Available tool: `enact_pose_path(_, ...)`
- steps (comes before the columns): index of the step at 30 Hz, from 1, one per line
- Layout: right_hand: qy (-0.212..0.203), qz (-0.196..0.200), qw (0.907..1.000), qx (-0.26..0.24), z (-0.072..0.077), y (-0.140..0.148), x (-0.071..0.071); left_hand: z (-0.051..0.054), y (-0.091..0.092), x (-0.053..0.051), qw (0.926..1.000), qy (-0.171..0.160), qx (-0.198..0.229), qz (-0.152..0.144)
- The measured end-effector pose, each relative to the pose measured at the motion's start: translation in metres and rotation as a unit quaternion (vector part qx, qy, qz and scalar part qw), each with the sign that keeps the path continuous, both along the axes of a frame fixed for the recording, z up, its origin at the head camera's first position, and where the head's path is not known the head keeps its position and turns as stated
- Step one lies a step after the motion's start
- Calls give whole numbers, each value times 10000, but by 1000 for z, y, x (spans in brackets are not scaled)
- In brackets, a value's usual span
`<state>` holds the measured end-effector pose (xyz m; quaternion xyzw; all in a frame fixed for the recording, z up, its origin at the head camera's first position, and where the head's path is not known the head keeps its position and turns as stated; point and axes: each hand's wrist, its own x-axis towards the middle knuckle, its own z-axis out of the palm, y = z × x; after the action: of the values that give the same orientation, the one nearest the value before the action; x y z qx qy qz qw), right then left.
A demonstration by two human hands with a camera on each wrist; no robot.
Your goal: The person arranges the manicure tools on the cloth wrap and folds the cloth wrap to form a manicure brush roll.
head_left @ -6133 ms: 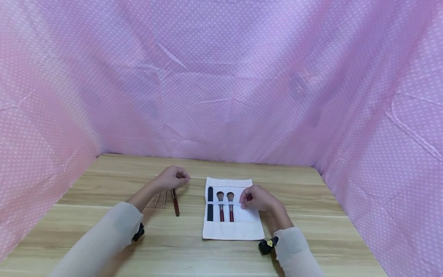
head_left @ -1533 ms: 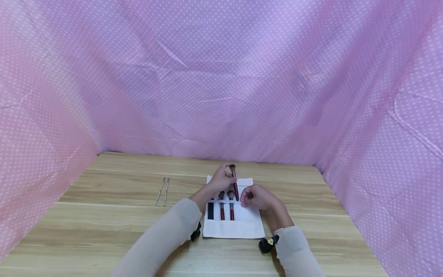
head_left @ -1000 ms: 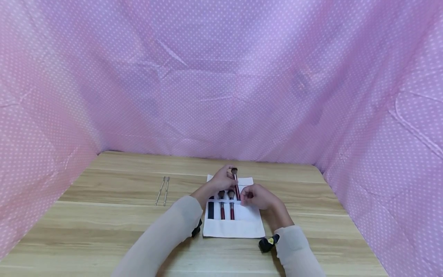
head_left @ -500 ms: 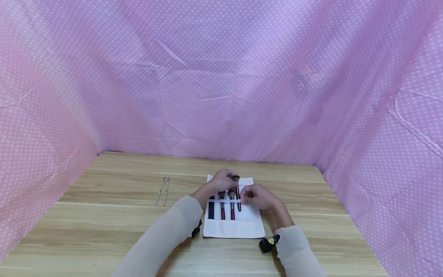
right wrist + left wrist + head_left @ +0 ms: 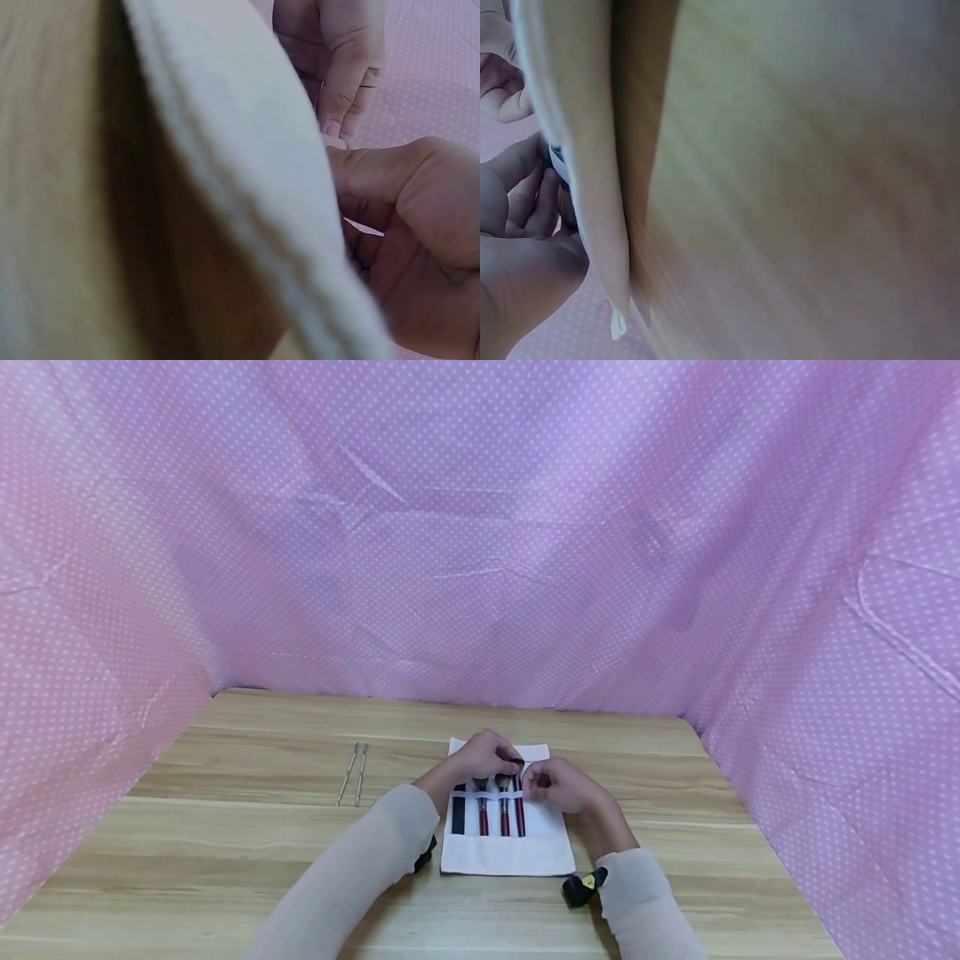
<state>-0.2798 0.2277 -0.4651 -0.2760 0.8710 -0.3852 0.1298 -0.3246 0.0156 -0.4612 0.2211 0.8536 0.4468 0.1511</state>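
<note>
An open white fabric brush roll (image 5: 506, 857) lies on the table with a thin white elastic band (image 5: 491, 795) across it. My left hand (image 5: 483, 755) pinches the head end of a red-handled makeup brush (image 5: 520, 817), whose handle runs under the band; the fingers mostly cover its bristles. Right beside it, my right hand (image 5: 562, 785) pinches the band with curled fingers. Two more makeup brushes (image 5: 504, 818) and a flat black strip (image 5: 458, 814) sit under the band to the left. In the right wrist view, the roll's edge (image 5: 247, 150) hides part of both hands.
Two thin metallic sticks (image 5: 352, 774) lie side by side on the wooden table (image 5: 225, 827), left of the roll. Pink dotted cloth (image 5: 480, 568) hangs behind the table and at both sides.
My left hand picked up the third brush from beside the sticks and carried it right to the roll. The brush then slid down under the band toward me. My right hand has stayed in place.
</note>
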Motion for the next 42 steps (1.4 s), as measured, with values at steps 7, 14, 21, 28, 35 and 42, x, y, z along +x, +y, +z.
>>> enact_pose_path(7, 12, 14, 10000, 3, 0, 1, 0, -2, -2, -3, 9995, 19, -79, -320)
enact_pose_path(14, -25, -20, 9999, 133, 0, 1, -2, 1, -3, -1, 9989, -158, -134, -423)
enact_pose_path(21, -56, -59, 9998, 186, 1, -1, -2, 0, -5, -4, 9976, -286, -269, -577)
enact_pose_path(28, -163, -119, 9997, 123, 2, -1, -2, 2, -6, -5, 9964, -258, -337, -730)
enact_pose_path(35, -111, -57, 9998, 143, 6, 0, -1, 4, -5, -3, 9957, -124, -400, -822)
enact_pose_path(42, -17, -69, 9995, 316, 14, -1, 1, 4, -3, -3, 9957, -125, -462, -796)
